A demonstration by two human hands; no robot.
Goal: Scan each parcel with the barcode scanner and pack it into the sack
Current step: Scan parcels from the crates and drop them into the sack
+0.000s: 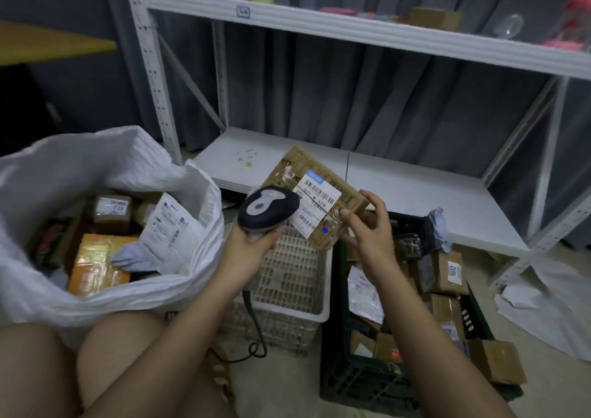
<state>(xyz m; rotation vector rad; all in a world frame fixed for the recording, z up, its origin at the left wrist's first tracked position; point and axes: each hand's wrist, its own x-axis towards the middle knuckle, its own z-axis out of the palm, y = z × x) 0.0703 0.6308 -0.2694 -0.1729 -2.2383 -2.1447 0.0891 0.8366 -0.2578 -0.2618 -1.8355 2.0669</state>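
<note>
My left hand (252, 241) grips the dark barcode scanner (267, 209), whose head points at a brown cardboard parcel (307, 177). My right hand (367, 228) holds that parcel by its right edge, tilted, with its white barcode label (316, 203) facing up and a blue dot on the cardboard below the label. The white sack (96, 161) stands open at the left and holds several parcels, among them an orange one (96, 264) and a white mailer (169, 225).
A dark crate (361, 382) at the right holds several parcels. A white perforated basket (294, 276) sits under my hands, with the scanner cable (256, 337) trailing beside it. White metal shelving (415, 190) stands behind. My knees fill the bottom left.
</note>
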